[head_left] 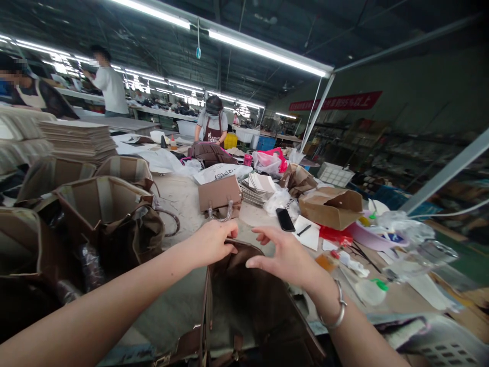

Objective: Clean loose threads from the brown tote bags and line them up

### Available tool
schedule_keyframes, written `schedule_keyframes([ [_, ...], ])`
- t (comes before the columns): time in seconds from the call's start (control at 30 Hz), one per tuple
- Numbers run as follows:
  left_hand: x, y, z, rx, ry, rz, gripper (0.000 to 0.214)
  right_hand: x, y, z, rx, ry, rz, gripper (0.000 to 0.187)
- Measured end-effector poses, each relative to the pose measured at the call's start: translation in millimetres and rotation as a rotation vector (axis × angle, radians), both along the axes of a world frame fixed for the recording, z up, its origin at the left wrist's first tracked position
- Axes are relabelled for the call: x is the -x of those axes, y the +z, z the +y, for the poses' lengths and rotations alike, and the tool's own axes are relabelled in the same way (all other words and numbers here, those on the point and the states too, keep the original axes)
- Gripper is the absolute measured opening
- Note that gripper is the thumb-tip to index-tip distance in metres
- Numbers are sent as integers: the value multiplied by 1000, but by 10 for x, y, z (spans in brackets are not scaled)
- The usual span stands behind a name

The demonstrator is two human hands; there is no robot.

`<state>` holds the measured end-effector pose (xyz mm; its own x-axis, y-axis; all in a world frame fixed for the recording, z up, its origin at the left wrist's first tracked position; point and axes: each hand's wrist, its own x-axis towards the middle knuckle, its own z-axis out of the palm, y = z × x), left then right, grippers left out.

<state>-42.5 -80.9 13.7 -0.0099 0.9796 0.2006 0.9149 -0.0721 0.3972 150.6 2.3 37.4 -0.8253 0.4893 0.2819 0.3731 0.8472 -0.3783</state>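
Looking along a long grey cluttered worktable (183, 201); beyond it, a red wall banner (336, 101) with pale lettering too small to read. Standing in a row at left, open brown tote bags with beige striped lining (110, 214), leaning on one another. Lying directly below the camera, a dark brown leather handbag (248, 311), mouth open upward. Clamped on its far rim, left hand (212, 242), fingers curled over the edge; just beside it, right hand (286, 260), open, fingers spread, holding nothing, contact with rim not clear. Risk judged: held by one hand only, so liable to slump shut or topple if that pinch slips. Mid-table, a white plastic sack (221, 172) printed with partly hidden letters, seemingly "RPRIS". Nearer, a flat black phone (284, 219), screen dark, no brand legible. Close by right forearm, small plastic squeeze bottles, one green-capped (372, 291), one orange (326, 261); easily tipped by an elbow swing, possibly spilling onto leather.
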Motion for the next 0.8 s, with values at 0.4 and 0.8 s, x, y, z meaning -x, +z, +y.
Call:
schedule_keyframes([
  [0.4,-31,33,56,86,44,-113,31,216,-156,-102,-252,-17,-24,4],
  [0.8,94,-134,45,189,-67,-501,35,189,-179,-28,-379,211,-31,18],
])
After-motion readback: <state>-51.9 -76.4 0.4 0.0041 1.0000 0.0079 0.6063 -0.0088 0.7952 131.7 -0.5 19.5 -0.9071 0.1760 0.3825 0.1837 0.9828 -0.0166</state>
